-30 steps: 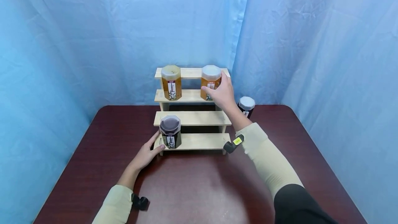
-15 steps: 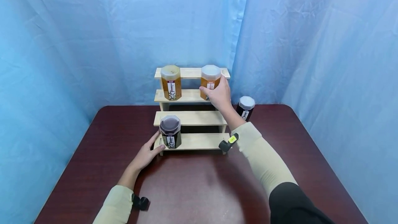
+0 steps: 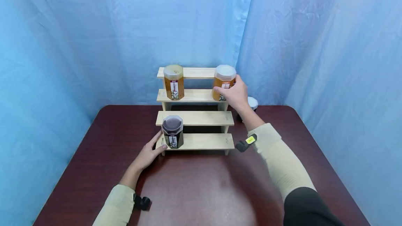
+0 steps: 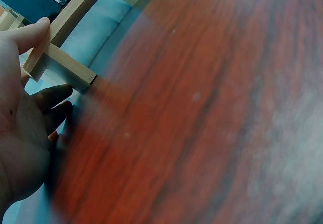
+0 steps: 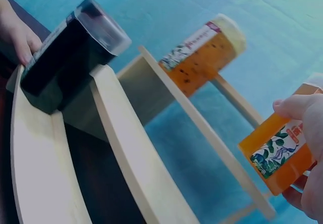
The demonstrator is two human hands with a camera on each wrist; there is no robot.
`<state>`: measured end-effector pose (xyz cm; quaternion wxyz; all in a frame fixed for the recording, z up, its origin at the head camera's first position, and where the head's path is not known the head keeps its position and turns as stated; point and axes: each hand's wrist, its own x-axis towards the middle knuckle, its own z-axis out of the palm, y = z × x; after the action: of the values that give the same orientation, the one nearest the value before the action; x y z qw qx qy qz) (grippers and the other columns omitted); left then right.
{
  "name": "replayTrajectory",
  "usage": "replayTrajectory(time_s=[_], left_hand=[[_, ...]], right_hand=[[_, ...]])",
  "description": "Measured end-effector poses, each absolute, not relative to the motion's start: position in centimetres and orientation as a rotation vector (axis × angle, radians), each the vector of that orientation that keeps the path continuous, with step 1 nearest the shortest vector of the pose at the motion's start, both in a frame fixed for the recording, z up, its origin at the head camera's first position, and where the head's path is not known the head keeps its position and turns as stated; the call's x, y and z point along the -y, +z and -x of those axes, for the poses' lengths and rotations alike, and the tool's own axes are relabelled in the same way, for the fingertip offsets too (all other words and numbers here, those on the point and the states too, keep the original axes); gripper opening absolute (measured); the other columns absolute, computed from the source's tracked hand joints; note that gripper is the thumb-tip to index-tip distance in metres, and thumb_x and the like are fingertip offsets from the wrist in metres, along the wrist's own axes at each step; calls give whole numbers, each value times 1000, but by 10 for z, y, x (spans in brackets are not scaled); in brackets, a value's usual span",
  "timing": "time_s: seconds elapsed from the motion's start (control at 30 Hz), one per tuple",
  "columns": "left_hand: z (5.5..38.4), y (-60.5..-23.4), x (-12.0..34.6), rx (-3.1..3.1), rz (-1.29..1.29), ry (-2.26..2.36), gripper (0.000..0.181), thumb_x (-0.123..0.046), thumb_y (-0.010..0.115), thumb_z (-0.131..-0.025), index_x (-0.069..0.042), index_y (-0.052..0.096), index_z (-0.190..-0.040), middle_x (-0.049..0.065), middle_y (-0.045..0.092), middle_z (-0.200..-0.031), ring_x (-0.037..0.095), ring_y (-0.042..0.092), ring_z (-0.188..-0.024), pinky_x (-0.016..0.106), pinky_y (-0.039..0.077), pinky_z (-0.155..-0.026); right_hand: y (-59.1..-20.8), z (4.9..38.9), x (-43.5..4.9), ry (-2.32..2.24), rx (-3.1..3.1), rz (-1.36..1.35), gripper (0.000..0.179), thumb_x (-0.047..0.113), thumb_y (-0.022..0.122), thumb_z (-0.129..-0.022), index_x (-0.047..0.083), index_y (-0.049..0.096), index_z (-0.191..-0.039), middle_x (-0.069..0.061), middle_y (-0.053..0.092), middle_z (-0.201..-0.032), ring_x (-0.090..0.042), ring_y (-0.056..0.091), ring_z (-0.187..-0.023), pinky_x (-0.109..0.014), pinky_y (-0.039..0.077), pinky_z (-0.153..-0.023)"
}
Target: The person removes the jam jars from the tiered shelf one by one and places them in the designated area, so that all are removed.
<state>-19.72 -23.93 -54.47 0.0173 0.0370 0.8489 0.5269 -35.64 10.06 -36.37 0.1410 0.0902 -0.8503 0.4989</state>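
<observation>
My right hand (image 3: 237, 94) grips a jar of orange contents with a pale lid (image 3: 224, 73), thumb in front and fingers round its right side. The jar is at the right end of the third shelf up; in the right wrist view its base looks tilted against the shelf, and contact is unclear. My left hand (image 3: 147, 157) holds the left end of the stepped wooden rack (image 3: 207, 141), thumb on the bottom shelf's front edge. Beside it a dark jar (image 3: 172, 135) stands on that bottom shelf. Another amber jar (image 3: 175, 86) stands at the third shelf's left.
A dark jar with a white lid (image 3: 252, 102) stands on the brown table (image 3: 194, 187) right of the rack, partly hidden by my right arm. Blue curtains (image 3: 125, 37) hang behind and at both sides.
My right hand and the orange jar have moved right along the shelf, toward its end. My right forearm now covers more of the far dark jar. My left hand stays in place.
</observation>
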Motion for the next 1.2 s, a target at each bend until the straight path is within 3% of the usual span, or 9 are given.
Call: replayTrajectory(time_s=[0.43, 0.77, 1.2], left_hand=[[195, -541, 242, -2636, -82, 1602, 82, -45, 64, -98, -20, 22, -163, 13, 25, -164, 38, 20, -150, 62, 18, -116], [194, -541, 245, -2645, -86, 1621, 80, -44, 64, -99, -19, 24, -163, 13, 25, -165, 38, 18, -150, 63, 16, -116], [185, -539, 242, -2672, -88, 1616, 81, -45, 65, -97, -22, 24, -163, 12, 27, -164, 38, 22, -149, 64, 20, -115]], right_hand=[[-357, 358, -193, 1352, 2531, -113, 86, 47, 86, -77, 5, 48, -142, -13, 56, -135, -30, 55, -120, -51, 48, -96], [-371, 369, -254, 1245, 2596, -10, 95, 51, 82, -80, -1, 41, -148, -23, 37, -141, -37, 41, -126, -55, 41, -103], [-408, 387, -304, 1262, 2719, 89, 90, 44, 80, -86, 0, 38, -153, -25, 44, -149, -46, 43, -133, -61, 41, -104]])
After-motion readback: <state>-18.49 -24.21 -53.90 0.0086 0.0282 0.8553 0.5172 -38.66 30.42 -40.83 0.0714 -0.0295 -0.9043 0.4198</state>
